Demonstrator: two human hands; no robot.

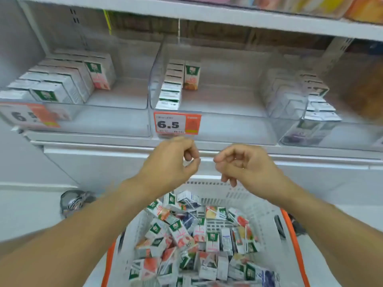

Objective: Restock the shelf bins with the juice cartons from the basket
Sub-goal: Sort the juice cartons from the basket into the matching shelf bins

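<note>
Both hands, left hand (170, 160) and right hand (246, 164), hover loosely curled, holding nothing, above the basket (209, 183); best pick matching juice cartons (180, 230) for 1 bin.

Bright, even, white overhead light with soft shadows and no hard glare. Wide-angle bending curves the shelf (207, 146) edge at both ends. Motion blur smears the left price tag (29, 116), far-right bins and basket cartons (186, 235).
</note>
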